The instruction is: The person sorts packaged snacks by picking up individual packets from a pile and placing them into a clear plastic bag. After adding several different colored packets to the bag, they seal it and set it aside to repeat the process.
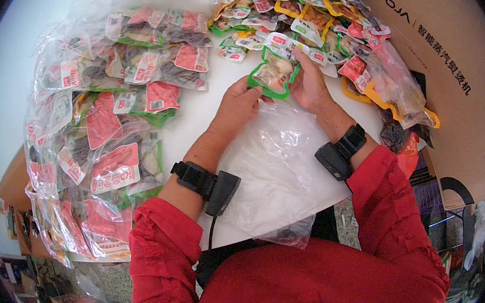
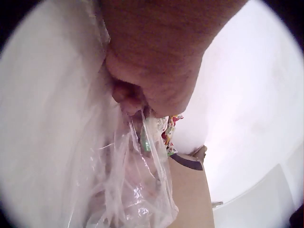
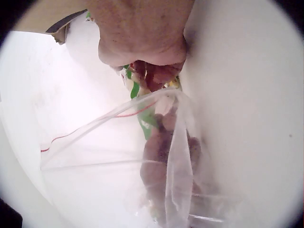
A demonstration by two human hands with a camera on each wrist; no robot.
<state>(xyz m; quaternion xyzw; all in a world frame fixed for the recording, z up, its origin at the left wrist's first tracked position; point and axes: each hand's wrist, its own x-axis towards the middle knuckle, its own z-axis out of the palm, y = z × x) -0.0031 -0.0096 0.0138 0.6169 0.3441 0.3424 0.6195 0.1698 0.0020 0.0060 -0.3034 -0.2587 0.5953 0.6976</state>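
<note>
A green-edged food packet (image 1: 274, 72) with pale contents lies between the two hands over the white table. At its lower left, my left hand (image 1: 238, 103) has curled fingers gripping the mouth of a clear plastic bag (image 1: 279, 159), which hangs in folds below that hand in the left wrist view. My right hand (image 1: 310, 85) holds the packet along its right side; in the right wrist view its curled fingers (image 3: 154, 76) are against the packet. The bag spreads over the table between the forearms, down past the front edge.
Filled clear bags of packets (image 1: 104, 124) cover the table's left side. A heap of loose packets (image 1: 305, 12) lies at the back right, running down beside a cardboard box (image 1: 453, 70). The white table's (image 1: 227, 230) front edge is close to the person's body.
</note>
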